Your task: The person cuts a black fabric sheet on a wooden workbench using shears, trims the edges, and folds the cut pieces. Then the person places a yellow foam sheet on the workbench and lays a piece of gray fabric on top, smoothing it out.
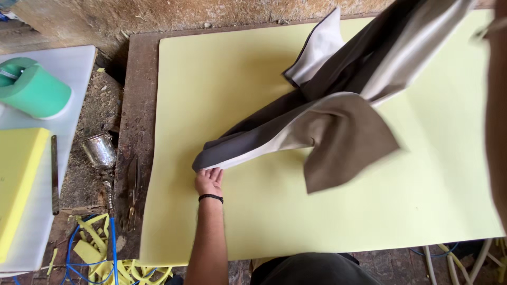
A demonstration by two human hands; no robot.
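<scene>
A large pale yellow foam sheet (253, 221) covers a wooden table. Over it hangs a grey-brown fabric piece (338, 121) with a lighter underside, twisted and lifted toward the upper right. My left hand (209, 181), with a black wristband, pinches the fabric's lower left corner against the foam. My right forearm (497, 121) runs down the right edge of the view, blurred; the hand itself is out of sight, and the fabric rises toward it.
A metal spray gun (100, 150) with a blue hose lies left of the table. Further left, a white board (63, 79) carries a green cup-shaped thing (33, 88) and a yellow foam block (16, 184). Yellow foam scraps (105, 258) litter the floor.
</scene>
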